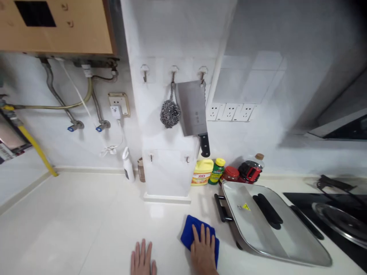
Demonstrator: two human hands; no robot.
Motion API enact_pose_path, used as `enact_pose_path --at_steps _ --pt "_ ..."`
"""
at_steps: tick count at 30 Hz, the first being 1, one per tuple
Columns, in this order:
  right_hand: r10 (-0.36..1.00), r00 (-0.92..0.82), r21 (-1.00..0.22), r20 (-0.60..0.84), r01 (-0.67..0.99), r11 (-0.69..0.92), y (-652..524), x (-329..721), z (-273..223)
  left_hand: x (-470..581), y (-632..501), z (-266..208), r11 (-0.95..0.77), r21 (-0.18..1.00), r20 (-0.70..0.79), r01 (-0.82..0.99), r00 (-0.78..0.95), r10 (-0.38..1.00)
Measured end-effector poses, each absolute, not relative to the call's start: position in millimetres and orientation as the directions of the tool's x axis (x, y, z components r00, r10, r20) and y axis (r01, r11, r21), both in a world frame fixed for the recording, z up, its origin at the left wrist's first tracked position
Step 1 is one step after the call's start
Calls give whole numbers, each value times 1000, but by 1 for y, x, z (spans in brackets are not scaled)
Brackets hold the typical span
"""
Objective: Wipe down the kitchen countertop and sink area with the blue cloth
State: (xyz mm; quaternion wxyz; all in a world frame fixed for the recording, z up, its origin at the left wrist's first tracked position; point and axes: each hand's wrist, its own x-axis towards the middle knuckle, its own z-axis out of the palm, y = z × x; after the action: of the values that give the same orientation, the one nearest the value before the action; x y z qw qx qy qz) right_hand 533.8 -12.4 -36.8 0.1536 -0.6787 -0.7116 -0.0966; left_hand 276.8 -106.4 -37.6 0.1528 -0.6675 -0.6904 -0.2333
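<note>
A folded blue cloth [188, 230] lies on the white countertop [111, 221] at the lower middle of the head view. My right hand [203, 248] rests flat on the cloth, its fingers stretched out and slightly apart. To its left, my left hand [142, 259] lies palm down on the bare counter with fingers extended and nothing in it. A lidded rectangular electric pan [258, 221] sits just right of the cloth; its black side handle [222, 208] points toward my right hand.
A cleaver [192, 109] and a steel scrubber [170, 114] hang from hooks on the pillar [168, 172]. Behind the pan stand a yellow jug [202, 172], a green bottle [217, 172], a red-lidded jar [230, 173] and a plastic bottle [254, 168]. A black cooktop [304, 198] is at right.
</note>
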Motion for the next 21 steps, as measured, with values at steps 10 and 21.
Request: enact_pose_path --at_steps 10,21 --pt "955 -278 -118 103 950 290 -102 429 -28 309 -108 11 -499 221 401 838 389 830" --pt "972 -12 -45 235 999 23 -141 530 -36 260 -110 -6 -604 166 198 779 574 795"
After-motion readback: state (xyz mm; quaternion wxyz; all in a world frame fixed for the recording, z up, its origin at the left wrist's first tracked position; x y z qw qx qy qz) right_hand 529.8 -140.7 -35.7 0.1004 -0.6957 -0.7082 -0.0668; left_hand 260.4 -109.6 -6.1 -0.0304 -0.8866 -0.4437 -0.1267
